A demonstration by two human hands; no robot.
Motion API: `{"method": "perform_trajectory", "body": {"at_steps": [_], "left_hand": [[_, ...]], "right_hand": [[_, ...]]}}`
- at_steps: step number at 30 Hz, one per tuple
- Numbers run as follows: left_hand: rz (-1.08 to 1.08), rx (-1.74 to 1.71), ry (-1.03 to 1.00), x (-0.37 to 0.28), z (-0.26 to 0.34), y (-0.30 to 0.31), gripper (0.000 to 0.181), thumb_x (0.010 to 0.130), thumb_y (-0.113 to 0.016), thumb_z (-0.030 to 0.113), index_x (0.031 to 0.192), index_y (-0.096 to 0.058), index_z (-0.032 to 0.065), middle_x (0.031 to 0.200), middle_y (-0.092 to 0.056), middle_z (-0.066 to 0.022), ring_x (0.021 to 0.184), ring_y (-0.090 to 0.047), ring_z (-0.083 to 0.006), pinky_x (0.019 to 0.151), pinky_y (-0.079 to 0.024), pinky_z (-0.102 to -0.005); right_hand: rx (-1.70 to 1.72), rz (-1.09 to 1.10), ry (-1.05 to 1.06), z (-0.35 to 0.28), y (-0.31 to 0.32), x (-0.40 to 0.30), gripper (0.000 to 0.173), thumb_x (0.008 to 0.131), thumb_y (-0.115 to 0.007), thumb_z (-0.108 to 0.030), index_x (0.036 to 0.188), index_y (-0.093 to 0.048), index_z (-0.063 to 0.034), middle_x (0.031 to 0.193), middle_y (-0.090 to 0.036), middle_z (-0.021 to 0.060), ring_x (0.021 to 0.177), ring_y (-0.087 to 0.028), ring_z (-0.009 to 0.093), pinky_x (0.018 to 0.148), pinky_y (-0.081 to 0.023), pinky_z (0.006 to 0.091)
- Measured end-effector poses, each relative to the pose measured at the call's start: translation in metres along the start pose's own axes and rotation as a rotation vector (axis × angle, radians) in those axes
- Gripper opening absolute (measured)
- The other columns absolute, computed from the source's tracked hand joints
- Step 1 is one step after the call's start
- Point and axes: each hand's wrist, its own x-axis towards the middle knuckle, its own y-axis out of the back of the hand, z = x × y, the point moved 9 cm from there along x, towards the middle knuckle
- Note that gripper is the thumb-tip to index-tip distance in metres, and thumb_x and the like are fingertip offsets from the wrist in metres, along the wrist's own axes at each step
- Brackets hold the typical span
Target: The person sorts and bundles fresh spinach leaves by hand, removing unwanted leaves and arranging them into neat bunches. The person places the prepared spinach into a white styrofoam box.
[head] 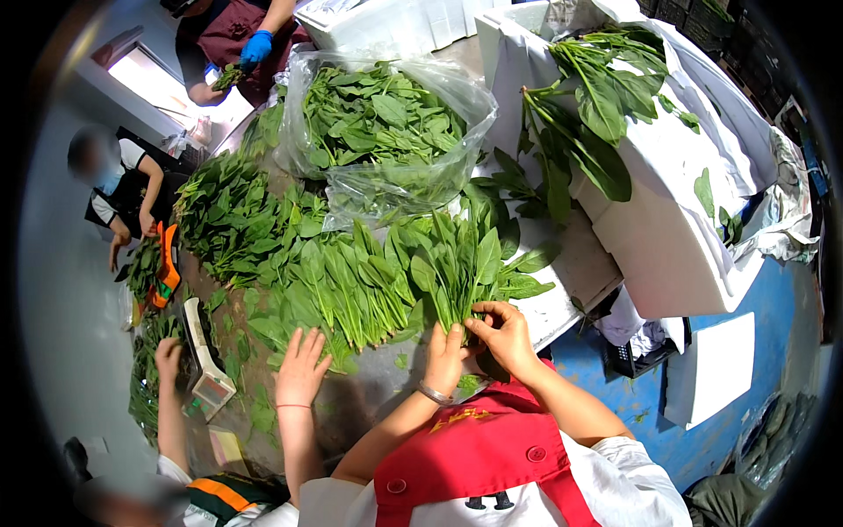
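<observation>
A bunch of leafy greens that look like spinach (458, 257) stands upright before me, leaves away from my body. Around its lower stems my left hand (445, 361) is closed, a metal bangle on the wrist. My right hand (506, 337) grips the same bunch from the right, thumb and forefinger meeting at the stem ends. Part of the stems is hidden behind my fingers. Just left of the bunch, a row of spinach (352, 290) lies on the metal table (379, 388), stem ends towards me. Farther off, an open clear plastic bag (484, 122) is full of loose leaves.
Left of me, a co-worker's hand (299, 372) rests by the greens, near a weighing scale (209, 388). An orange scale (169, 263) stands beyond, with two more people at the far side. White foam boxes (658, 244) stand at right, large leaves draped over one.
</observation>
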Motion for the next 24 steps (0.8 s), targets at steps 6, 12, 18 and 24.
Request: {"method": "perform_trajectory", "body": {"at_steps": [6, 12, 18, 24], "left_hand": [[0.028, 0.624, -0.16, 0.008, 0.004, 0.012, 0.022, 0.096, -0.043, 0.011, 0.115, -0.048, 0.0007, 0.086, -0.062, -0.0052, 0.066, -0.061, -0.0102, 0.052, -0.051, -0.0222], [-0.041, 0.635, -0.122, -0.003, 0.021, -0.004, 0.022, 0.092, -0.048, 0.017, 0.105, -0.049, -0.0007, 0.079, -0.063, -0.0114, 0.056, -0.063, -0.0189, 0.049, -0.049, -0.0307], [0.029, 0.303, 0.067, 0.003, 0.01, 0.006, 0.024, 0.094, -0.048, 0.019, 0.109, -0.043, 0.0016, 0.088, -0.058, -0.0092, 0.068, -0.061, -0.0156, 0.049, -0.052, -0.028], [0.186, 0.019, 0.234, 0.004, 0.002, 0.013, 0.03, 0.093, -0.05, 0.023, 0.109, -0.042, -0.0006, 0.091, -0.058, -0.0092, 0.073, -0.061, -0.0173, 0.057, -0.054, -0.0314]], "right_hand": [[-0.071, 0.013, 0.112, -0.018, 0.001, 0.0, 0.023, 0.072, -0.074, -0.013, 0.09, -0.066, -0.0008, 0.068, -0.05, 0.0033, 0.063, -0.049, 0.014, 0.06, -0.043, 0.0282], [-0.029, -0.05, 0.053, -0.012, -0.002, 0.006, 0.015, 0.076, -0.073, -0.011, 0.081, -0.065, 0.0015, 0.07, -0.055, 0.0025, 0.064, -0.051, 0.01, 0.061, -0.043, 0.0252], [0.318, -0.185, -0.196, 0.009, -0.017, 0.002, 0.019, 0.085, -0.064, -0.015, 0.089, -0.059, 0.0031, 0.083, -0.061, 0.0069, 0.073, -0.057, 0.01, 0.065, -0.046, 0.0246], [0.475, -0.27, -0.003, -0.011, -0.023, -0.016, 0.012, 0.091, -0.057, -0.011, 0.095, -0.055, 0.0003, 0.085, -0.061, 0.005, 0.08, -0.057, 0.011, 0.073, -0.048, 0.0264]]}}
